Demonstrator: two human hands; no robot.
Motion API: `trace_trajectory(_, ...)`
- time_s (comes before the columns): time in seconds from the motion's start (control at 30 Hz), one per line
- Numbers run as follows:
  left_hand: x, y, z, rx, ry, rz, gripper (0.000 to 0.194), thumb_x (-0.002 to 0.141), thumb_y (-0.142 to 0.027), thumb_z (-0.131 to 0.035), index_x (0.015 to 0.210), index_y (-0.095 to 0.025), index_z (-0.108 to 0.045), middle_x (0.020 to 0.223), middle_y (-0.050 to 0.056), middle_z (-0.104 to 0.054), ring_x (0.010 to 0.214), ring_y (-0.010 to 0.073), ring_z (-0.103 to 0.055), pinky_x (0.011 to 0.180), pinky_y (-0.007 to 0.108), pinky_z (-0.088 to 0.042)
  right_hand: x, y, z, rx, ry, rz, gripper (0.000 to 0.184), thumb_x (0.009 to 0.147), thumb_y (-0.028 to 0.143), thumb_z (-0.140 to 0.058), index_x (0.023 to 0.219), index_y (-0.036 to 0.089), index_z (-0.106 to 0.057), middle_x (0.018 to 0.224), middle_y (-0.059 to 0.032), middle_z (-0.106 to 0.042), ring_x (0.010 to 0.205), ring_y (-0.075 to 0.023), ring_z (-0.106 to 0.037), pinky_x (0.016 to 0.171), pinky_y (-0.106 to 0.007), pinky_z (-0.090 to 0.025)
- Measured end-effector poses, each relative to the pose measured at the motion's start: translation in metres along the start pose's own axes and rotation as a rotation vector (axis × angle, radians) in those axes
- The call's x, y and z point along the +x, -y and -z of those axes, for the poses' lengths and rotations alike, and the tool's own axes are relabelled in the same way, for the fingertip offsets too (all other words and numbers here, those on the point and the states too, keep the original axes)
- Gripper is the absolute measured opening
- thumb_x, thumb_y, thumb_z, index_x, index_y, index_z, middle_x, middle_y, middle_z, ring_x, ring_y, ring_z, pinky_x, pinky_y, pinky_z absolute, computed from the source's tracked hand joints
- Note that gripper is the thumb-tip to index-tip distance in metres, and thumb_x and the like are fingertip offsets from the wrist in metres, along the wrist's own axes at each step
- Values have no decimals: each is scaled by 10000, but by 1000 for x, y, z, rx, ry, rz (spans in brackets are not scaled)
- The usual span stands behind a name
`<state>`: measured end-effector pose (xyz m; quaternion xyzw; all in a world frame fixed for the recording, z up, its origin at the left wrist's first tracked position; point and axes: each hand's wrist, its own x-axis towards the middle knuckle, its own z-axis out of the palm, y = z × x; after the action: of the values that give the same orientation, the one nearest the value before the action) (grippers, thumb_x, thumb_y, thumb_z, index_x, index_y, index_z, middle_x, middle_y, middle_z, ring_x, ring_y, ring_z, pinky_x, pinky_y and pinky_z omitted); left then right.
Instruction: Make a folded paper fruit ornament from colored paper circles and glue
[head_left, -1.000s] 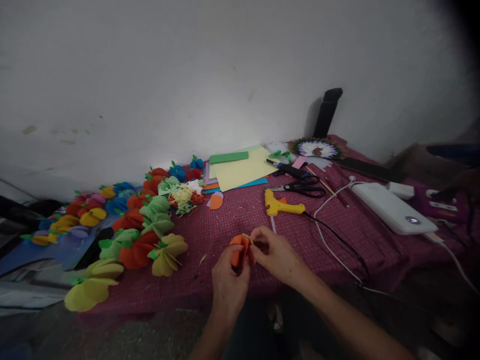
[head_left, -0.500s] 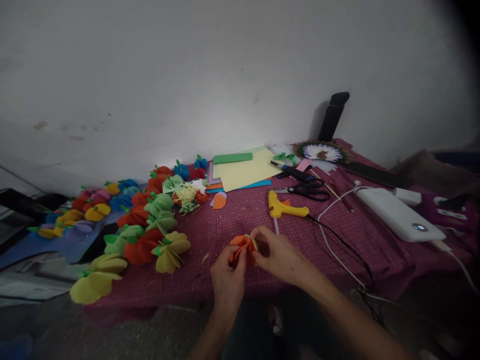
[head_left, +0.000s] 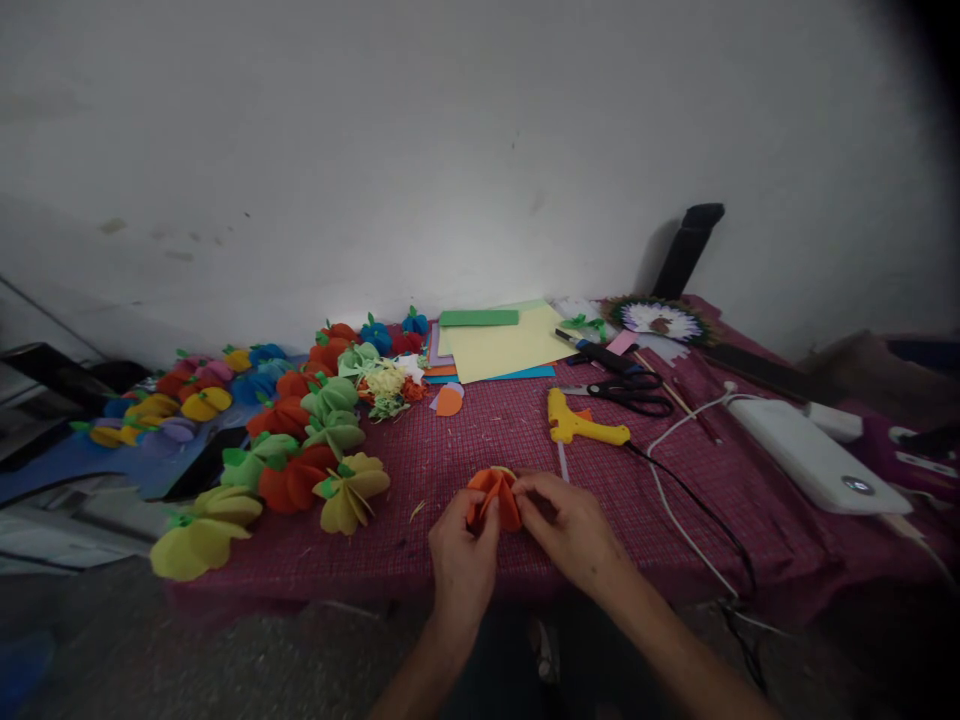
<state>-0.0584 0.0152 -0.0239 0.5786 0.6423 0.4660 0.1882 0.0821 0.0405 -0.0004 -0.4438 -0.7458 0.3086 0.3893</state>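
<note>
An orange folded-paper pumpkin (head_left: 496,492) with fanned leaves is held up near the front edge of the table. My left hand (head_left: 463,545) pinches its left side between thumb and fingers. On the other side my right hand (head_left: 566,520) has thumb and fingertips closed on its right edge, where a bit of yellow shows. Just beyond lies a yellow glue gun (head_left: 581,425), its clear glue stick jutting toward me. Orange and lilac paper cutouts (head_left: 449,401) rest farther back to the left.
Several finished paper pumpkins (head_left: 300,480) crowd the left side. Paper sheets (head_left: 510,345), black scissors (head_left: 630,393) and a utility knife (head_left: 600,352) lie at the back. Right are a white power bank (head_left: 817,455), cables (head_left: 675,510) and a paper rosette (head_left: 664,322).
The view has shifted slightly, so the table contents sit farther right. My hands keep hold of the orange paper pumpkin, whose leaves now stand more fanned toward me.
</note>
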Motion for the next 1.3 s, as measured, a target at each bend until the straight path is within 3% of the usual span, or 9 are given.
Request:
trace_trajectory(0.1, -1, 0, -1, -24, -10, -40, 130, 814, -257, -497, 748, -188, -585, 694, -11, -630, 633, 127, -585, 602, 223, -438, -2, 0, -1, -62, -69, 46, 161, 824, 195, -484, 903, 241, -616, 1080, -52, -628, 1011, -192, -582, 869, -335, -457)
trace_trajectory(0.23, -3, 0, -2, -37, -13, -110, 130, 826, -230, -480, 776, -190, -594, 807, 26, -670, 734, 146, -617, 664, 243, -472, -3, -3, -5, -205, -111, 20, 134, 803, 247, -529, 885, 243, -635, 1173, -63, -587, 955, -206, -612, 826, -352, -496)
trace_trajectory(0.57, 3, -2, -4, -15, -78, -179, 136, 798, -210, -526, 870, -199, -640, 912, 38, -687, 817, 159, -635, 749, 278, -496, -6, 4, -11, -329, -83, 61, 173, 857, 205, -455, 876, 212, -626, 1000, -67, -659, 874, -193, -629, 782, -329, -501)
trace_trajectory(0.8, 2, -9, -4, -1, -46, -119, 135, 811, -234, -516, 720, -181, -601, 634, -20, -620, 552, 103, -567, 546, 203, -445, -4, 6, -11, -299, -117, 26, 147, 841, 191, -464, 805, 204, -606, 941, -69, -665, 810, -186, -628, 739, -311, -497)
trace_trajectory(1.0, 5, -9, -3, -20, -22, -98, 144, 817, -219, -513, 709, -175, -595, 703, -5, -659, 621, 106, -609, 595, 197, -477, -4, 5, -14, -308, -143, 33, 141, 828, 167, -477, 791, 193, -610, 887, -59, -658, 777, -171, -614, 728, -284, -486)
trace_trajectory(1.17, 6, 0, -8, 40, -79, -238, 158, 817, -175, -520, 926, -179, -635, 934, 36, -692, 825, 132, -648, 765, 242, -513, -4, 5, -14, -347, -139, 86, 145, 832, 151, -481, 792, 193, -614, 925, -37, -657, 797, -158, -618, 730, -268, -483)
trace_trajectory(1.3, 5, 5, -11, 137, -132, -388, 206, 828, -148, -505, 989, -168, -632, 1002, 64, -685, 903, 148, -643, 830, 270, -509, -3, 6, -12, -359, -105, 104, 138, 834, 150, -486, 826, 196, -616, 928, -29, -659, 813, -155, -619, 736, -261, -486)
